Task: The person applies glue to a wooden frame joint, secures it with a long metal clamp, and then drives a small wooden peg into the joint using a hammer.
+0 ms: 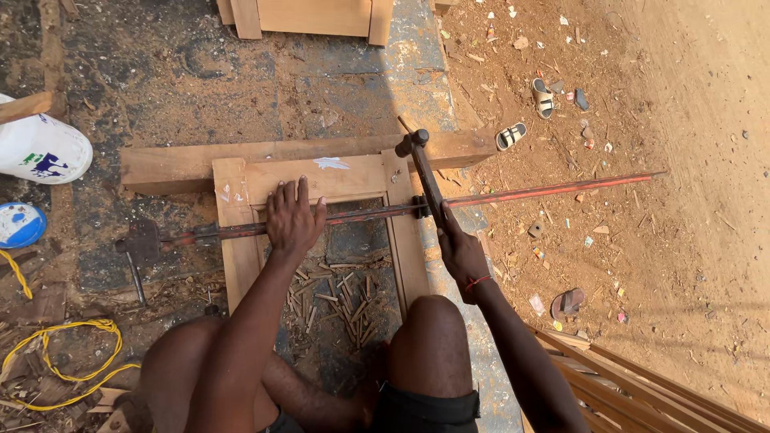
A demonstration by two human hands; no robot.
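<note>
at nine o'clock of the view sits a white plastic bucket (40, 150) with a small blue and purple printed mark on its side, and just below it a round blue lid (19, 224) lies flat on the ground. a scrap of white paper or tape (330, 163) sticks to the top rail of the wooden frame (241, 232) at twelve o'clock from my left hand (293, 218). that hand lies flat, fingers spread, pressing on the long rusty red bar clamp (553, 191), which runs across the frame from nine to three o'clock. my right hand (461, 252) is closed around the lower end of the clamp's dark metal handle (427, 183), which stands at twelve o'clock from it, beside the frame's right stile. the frame is pale planed timber, smooth and square-edged, resting on a rougher plank (184, 164) at its far edge. inside the frame, small wood offcuts (337, 293) lie scattered on dark cracked concrete. a yellow cord (68, 361) loops at seven o'clock. sandals (543, 98) lie on the reddish dirt at one o'clock.
</note>
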